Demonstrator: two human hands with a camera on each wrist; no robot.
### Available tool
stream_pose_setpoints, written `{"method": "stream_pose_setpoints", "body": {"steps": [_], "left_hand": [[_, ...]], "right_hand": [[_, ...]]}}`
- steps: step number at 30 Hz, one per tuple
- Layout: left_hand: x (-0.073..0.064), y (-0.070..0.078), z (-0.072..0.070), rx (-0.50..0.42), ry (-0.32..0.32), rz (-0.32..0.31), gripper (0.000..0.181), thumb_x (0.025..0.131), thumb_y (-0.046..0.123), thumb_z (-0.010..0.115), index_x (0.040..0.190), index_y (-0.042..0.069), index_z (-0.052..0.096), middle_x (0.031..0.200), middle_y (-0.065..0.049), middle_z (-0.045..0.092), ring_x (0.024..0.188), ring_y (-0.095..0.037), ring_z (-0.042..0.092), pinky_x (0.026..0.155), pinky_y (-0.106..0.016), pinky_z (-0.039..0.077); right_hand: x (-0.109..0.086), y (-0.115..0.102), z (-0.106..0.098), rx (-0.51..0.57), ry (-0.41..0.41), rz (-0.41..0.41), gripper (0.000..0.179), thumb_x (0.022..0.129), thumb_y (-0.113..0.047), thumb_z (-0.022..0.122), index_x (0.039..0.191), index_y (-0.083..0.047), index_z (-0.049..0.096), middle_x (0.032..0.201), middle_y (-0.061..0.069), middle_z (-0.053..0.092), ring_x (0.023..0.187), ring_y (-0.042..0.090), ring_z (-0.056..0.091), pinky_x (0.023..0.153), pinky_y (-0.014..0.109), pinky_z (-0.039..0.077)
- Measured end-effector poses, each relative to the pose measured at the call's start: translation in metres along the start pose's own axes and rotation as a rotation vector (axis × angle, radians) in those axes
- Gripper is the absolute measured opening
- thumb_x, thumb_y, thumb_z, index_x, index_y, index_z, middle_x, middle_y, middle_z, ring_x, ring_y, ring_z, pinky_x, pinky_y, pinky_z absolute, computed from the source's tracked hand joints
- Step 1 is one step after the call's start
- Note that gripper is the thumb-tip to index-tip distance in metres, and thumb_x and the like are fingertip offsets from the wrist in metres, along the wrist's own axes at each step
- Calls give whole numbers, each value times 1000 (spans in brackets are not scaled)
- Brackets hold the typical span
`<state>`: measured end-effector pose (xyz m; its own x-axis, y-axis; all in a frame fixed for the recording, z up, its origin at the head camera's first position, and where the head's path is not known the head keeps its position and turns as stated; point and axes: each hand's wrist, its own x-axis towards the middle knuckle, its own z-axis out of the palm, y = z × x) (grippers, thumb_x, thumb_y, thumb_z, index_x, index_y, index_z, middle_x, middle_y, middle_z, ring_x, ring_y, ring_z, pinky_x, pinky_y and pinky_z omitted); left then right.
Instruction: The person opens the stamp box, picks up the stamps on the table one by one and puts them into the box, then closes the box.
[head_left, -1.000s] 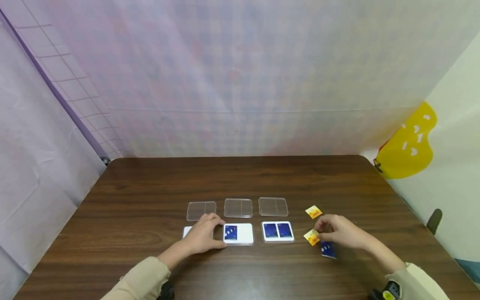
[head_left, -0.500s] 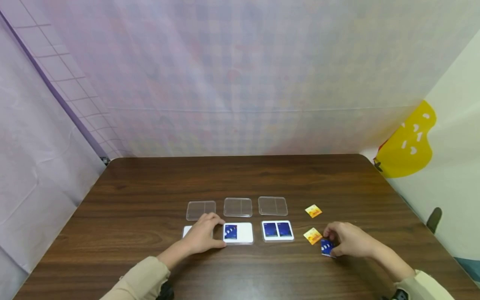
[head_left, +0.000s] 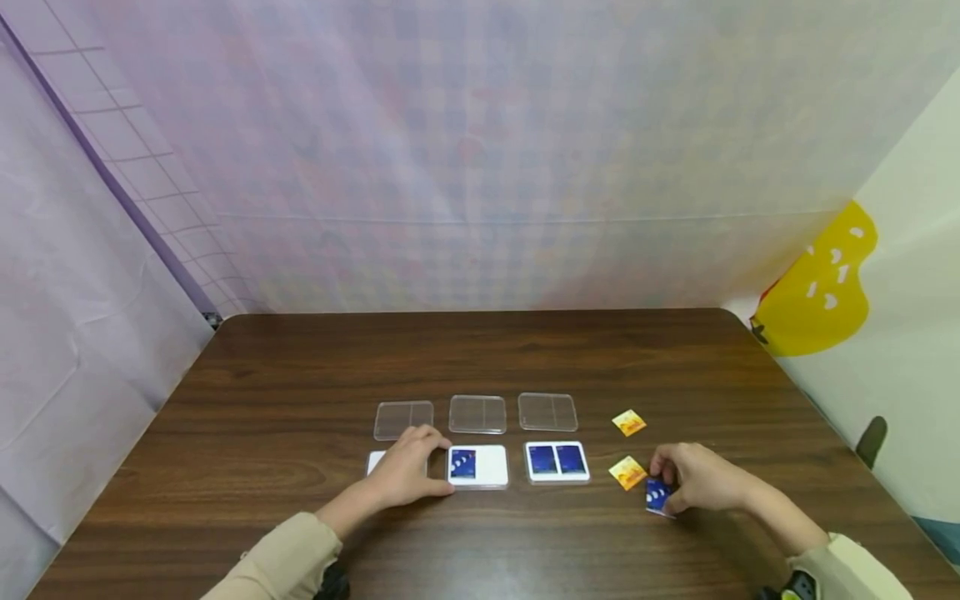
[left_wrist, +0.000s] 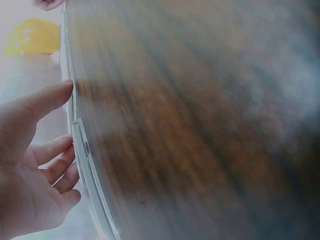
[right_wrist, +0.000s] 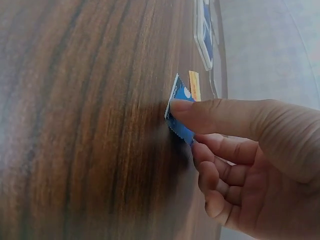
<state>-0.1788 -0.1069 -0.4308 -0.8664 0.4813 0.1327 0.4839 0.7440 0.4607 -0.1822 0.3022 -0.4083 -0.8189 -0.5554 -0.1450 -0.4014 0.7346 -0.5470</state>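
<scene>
My left hand (head_left: 406, 469) spans the left side of the middle flat plastic case (head_left: 491, 467), thumb at its near corner and index finger at its far one, holding it. A blue stamp with white moon shapes (head_left: 462, 464) lies on the left half of its white insert. The left case (head_left: 374, 460) is mostly hidden under that hand. My right hand (head_left: 703, 477) pinches another blue moon stamp (head_left: 657, 495) between thumb and fingers, low over the table; the right wrist view shows this stamp (right_wrist: 181, 127) tilted.
The right case (head_left: 557, 477) bears two dark blue stamps. Clear lids, left (head_left: 402, 421), middle (head_left: 477, 415) and right (head_left: 547, 412), lie behind the cases. Two yellow stamps, one farther (head_left: 628, 422) and one nearer (head_left: 627, 472), lie left of my right hand on the brown table (head_left: 480, 358).
My right hand has moved from beside the nearer yellow stamp to the blue moon stamp and taken hold of it. The left hand has stayed at the middle case.
</scene>
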Motion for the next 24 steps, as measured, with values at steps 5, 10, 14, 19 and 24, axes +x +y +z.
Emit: {"method": "stream_pose_setpoints", "body": {"steps": [5,10,14,19,24], "left_hand": [[0,0,0,-2,0,-1,55,66,31,78,108,0,60,106,-8,56,99,-24,49,89,-40,43],[0,1,0,-3,3,-1,55,66,30,78,108,0,60,105,-8,56,99,-24,49,88,-39,43],[0,1,0,-3,3,-2,55,66,30,78,108,-1,60,105,-8,56,99,-24,49,88,-39,43],[0,0,0,-4,1,-4,55,66,30,78,108,-1,60,105,-8,56,99,-24,49,89,-40,42],[1,0,1,3,2,-6,55,66,31,78,108,0,60,105,-8,56,99,-24,49,88,-39,43]], "right_hand": [[0,1,-1,20,-9,2,32,59,-12,79,82,-7,58,71,-3,53,64,5,47,54,21,41],[-1,3,-1,26,-5,-5,31,59,-12,79,82,-7,57,72,-4,54,65,6,48,55,22,41],[-1,4,0,41,-4,-4,34,59,-11,79,82,-7,54,72,-3,53,65,6,47,55,22,41],[-1,6,-1,77,-18,-24,26,65,-8,75,82,-6,54,72,-3,53,65,4,47,54,22,42],[0,10,-7,127,-42,-78,6,78,-3,64,80,-7,59,71,-5,56,63,1,49,53,21,44]]}}
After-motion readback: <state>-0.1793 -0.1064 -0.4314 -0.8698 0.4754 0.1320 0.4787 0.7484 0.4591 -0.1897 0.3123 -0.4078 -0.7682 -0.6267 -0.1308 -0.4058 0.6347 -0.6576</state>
